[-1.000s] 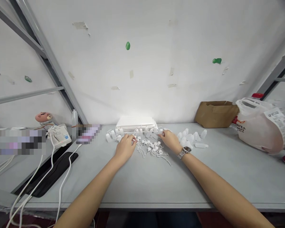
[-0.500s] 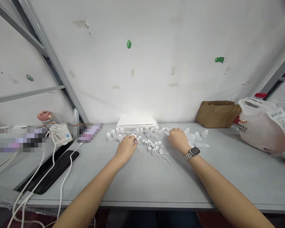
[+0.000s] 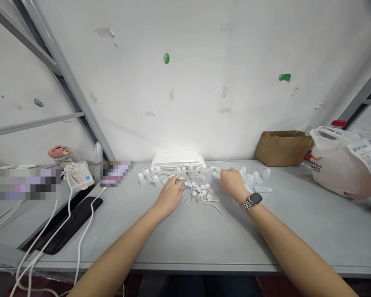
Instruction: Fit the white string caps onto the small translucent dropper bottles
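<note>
At the left edge of a pile of white caps with thin cords (image 3: 200,189), my left hand (image 3: 169,193) reaches its fingers among the nearest caps. Thumb and index finger look apart there, and no held cap shows. My right hand (image 3: 233,182), with a watch (image 3: 254,199) on its wrist, has its fingers curled at the loose translucent plastic bottles. A small bottle (image 3: 215,175) pokes out at its fingertips, partly hidden by them. More loose bottles (image 3: 257,178) lie to its right. Several capped bottles (image 3: 156,180) stand and lie behind my left hand.
A white stack (image 3: 178,159) rests against the wall behind the bottles. To the right are a brown paper bag (image 3: 282,149) and a plastic carrier bag (image 3: 340,173). On the left lie a black case (image 3: 69,225), white cables (image 3: 83,235), a power strip (image 3: 80,176) and a blurred-out phone-like object (image 3: 116,173).
My left hand has shifted right and slightly toward me, onto the edge of the cap pile. My right hand has hardly moved.
</note>
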### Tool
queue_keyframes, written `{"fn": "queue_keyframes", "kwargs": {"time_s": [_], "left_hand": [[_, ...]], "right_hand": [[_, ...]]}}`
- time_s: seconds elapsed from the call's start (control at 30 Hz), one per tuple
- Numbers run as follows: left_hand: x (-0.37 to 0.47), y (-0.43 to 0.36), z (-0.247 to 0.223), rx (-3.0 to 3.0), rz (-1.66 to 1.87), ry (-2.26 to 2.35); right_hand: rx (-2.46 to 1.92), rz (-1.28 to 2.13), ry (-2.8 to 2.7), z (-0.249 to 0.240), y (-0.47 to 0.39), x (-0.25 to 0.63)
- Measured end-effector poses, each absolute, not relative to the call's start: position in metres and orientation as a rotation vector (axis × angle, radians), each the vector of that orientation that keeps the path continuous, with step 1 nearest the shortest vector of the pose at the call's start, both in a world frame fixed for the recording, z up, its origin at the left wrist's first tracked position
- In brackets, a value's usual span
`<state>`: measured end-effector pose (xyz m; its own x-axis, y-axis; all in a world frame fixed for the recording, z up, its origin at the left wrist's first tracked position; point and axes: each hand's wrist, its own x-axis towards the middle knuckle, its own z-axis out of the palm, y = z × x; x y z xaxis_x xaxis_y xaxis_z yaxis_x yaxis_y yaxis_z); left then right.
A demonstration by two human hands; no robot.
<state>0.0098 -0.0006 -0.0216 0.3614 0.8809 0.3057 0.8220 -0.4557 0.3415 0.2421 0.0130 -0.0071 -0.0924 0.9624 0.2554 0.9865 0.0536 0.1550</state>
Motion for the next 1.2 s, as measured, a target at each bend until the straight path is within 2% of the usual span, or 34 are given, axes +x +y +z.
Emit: {"fn": "queue_keyframes", "kwargs": {"time_s": [0.23,0.4,0.6,0.77,1.0,1.2], "left_hand": [[0.015,0.002,-0.033,2.545,0.727,1.437],[0.014,0.007,-0.033,2.583,0.839,1.488],[0.022,0.011,-0.037,2.752,0.775,1.295],[0.024,0.013,-0.042,2.730,0.836,1.405],[0.019,0.011,-0.035,2.532,0.943,1.444],[0.015,0.004,-0.018,2.013,1.066,1.492]], "right_hand": [[-1.931,-0.451,-2.129,0.006,-0.002,0.234],[-1.787,-0.306,-2.157,0.005,-0.011,0.218],[-1.718,-0.144,-2.243,-0.005,-0.016,0.207],[-1.692,-0.078,-2.287,-0.008,-0.017,0.204],[-1.592,-0.011,-2.271,-0.012,-0.018,0.201],[-1.424,0.037,-2.074,-0.012,-0.019,0.197]]}}
